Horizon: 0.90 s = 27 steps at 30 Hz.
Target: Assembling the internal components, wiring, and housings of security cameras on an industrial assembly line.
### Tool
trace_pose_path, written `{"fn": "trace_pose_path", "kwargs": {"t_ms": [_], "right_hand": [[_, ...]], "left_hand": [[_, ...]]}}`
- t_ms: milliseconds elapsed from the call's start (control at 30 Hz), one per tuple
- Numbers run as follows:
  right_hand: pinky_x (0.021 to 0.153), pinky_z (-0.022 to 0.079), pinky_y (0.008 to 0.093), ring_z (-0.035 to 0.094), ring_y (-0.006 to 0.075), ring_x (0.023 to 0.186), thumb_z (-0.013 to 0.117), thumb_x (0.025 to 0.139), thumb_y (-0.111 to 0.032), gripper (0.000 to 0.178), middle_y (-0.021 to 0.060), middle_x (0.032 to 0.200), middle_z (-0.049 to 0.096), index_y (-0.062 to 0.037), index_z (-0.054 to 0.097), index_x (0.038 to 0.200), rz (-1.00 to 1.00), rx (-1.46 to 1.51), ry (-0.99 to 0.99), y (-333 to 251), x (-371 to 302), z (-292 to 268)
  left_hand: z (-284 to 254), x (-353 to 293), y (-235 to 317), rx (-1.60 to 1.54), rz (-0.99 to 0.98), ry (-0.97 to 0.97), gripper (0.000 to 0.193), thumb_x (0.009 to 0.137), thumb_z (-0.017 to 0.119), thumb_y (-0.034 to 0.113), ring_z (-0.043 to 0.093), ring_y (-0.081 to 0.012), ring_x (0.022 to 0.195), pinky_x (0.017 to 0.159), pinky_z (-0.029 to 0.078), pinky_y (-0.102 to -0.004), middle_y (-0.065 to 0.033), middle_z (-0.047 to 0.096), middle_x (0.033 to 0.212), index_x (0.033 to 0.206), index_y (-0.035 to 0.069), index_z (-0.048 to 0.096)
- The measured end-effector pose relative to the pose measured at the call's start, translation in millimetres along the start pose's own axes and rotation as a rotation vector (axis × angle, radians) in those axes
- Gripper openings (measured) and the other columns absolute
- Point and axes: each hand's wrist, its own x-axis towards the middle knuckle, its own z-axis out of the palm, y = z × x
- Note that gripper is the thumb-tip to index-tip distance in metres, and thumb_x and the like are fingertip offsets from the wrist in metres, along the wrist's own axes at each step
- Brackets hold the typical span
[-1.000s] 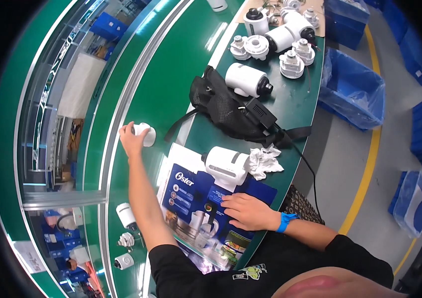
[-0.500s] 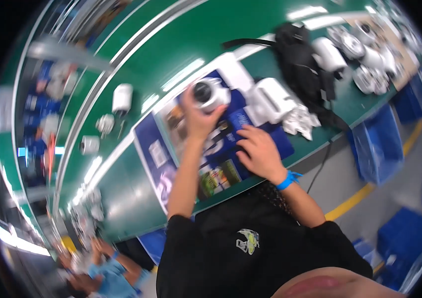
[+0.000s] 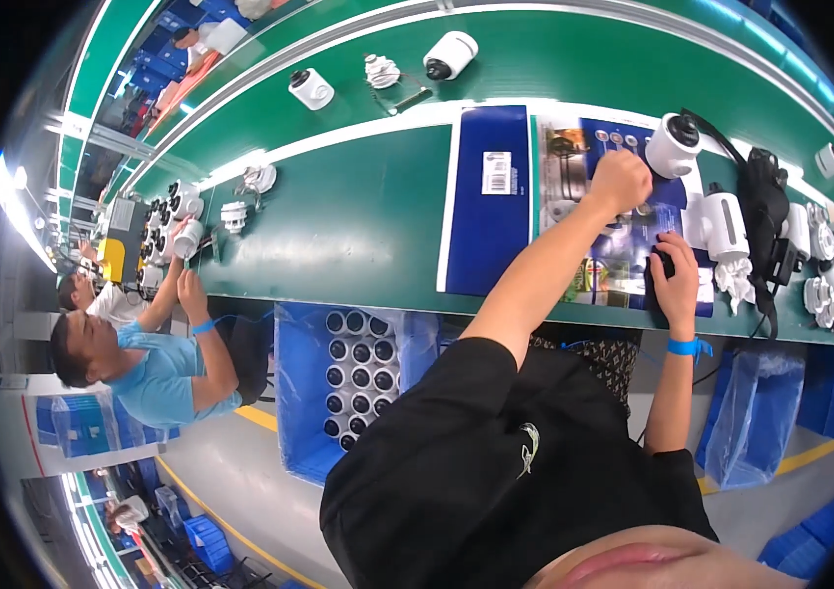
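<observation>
A white dome-ended camera point(image 3: 674, 147) with a black lens stands on a printed blue booklet sheet point(image 3: 495, 231) spread over the green bench. Just left of and nearer than that camera, my left hand point(image 3: 621, 185) is closed in a fist over the print; whatever is in its fingers is hidden. My right hand point(image 3: 676, 285), with a blue band at its wrist, rests near the bench's front edge, its fingers curled around a small black rounded piece point(image 3: 665, 263). To its right stands a white cylindrical housing point(image 3: 724, 224) with crumpled white wrapping point(image 3: 734, 280) before it.
A black bag point(image 3: 762, 201) and several white camera parts point(image 3: 826, 285) crowd the right end. More cameras point(image 3: 451, 55) stand on the far green strip. A blue crate point(image 3: 304, 412) of cameras sits below. On the left, a person in light blue point(image 3: 157, 368) handles a white part.
My left hand has let go of the white camera, which now stands beside it. My right hand, spread before, is now curled on a black piece. The view has swung left.
</observation>
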Motion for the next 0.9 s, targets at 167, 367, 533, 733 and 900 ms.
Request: {"fn": "trace_pose_path", "kwargs": {"t_ms": [167, 367, 533, 733, 900], "right_hand": [[0.096, 0.043, 0.0387, 0.056, 0.0326, 0.111, 0.065, 0.079, -0.004, 0.014, 0.0134, 0.112, 0.063, 0.0005, 0.061, 0.092, -0.045, -0.055, -0.039, 1.8, 1.1, 12.7], [0.094, 0.044, 0.0384, 0.056, 0.0325, 0.109, 0.062, 0.083, -0.005, 0.013, 0.0139, 0.114, 0.061, 0.0012, 0.061, 0.095, -0.054, -0.139, -0.041, 6.3, 0.6, 4.2], [0.095, 0.043, 0.0390, 0.054, 0.0332, 0.114, 0.059, 0.086, -0.006, 0.012, 0.0136, 0.118, 0.060, 0.0001, 0.061, 0.097, -0.094, -0.176, -0.068, 7.0, -2.4, 11.1], [0.098, 0.040, 0.0374, 0.052, 0.0329, 0.119, 0.053, 0.089, 0.000, 0.006, 0.0127, 0.119, 0.060, -0.0003, 0.057, 0.092, -0.062, -0.065, -0.054, 9.0, -5.0, 5.7], [0.096, 0.040, 0.0385, 0.053, 0.0338, 0.115, 0.050, 0.088, 0.001, 0.003, 0.0137, 0.111, 0.062, 0.0004, 0.053, 0.089, -0.019, 0.043, -0.007, 7.1, -1.8, -1.2]], "left_hand": [[-59.6, -48.3, -7.9, -0.105, 0.153, -0.034, 0.010, 0.067, 0.065, 0.019, 0.059, -0.0226, 0.076, 0.062, 0.046, -0.0369, -0.0037, 0.061, 0.074, 0.064, 0.010, 0.062], [-134.0, -93.1, -7.0, -0.003, -0.148, -0.101, 0.009, 0.072, 0.066, 0.017, 0.060, -0.0228, 0.095, 0.079, 0.045, -0.0373, -0.0035, 0.067, 0.093, 0.075, 0.009, 0.067], [-160.5, -97.8, -36.0, 0.000, -0.188, -0.040, 0.009, 0.073, 0.066, 0.017, 0.061, -0.0241, 0.098, 0.084, 0.047, -0.0385, -0.0059, 0.068, 0.099, 0.077, 0.008, 0.067], [-159.3, -94.8, -34.1, -0.042, -0.317, 0.075, 0.010, 0.073, 0.068, 0.014, 0.062, -0.0284, 0.092, 0.083, 0.048, -0.0390, -0.0095, 0.068, 0.092, 0.076, 0.005, 0.067], [-155.6, -95.2, -28.3, -0.027, -0.319, 0.050, 0.009, 0.074, 0.069, 0.013, 0.061, -0.0283, 0.097, 0.085, 0.047, -0.0382, -0.0089, 0.067, 0.097, 0.078, 0.005, 0.067]]}}
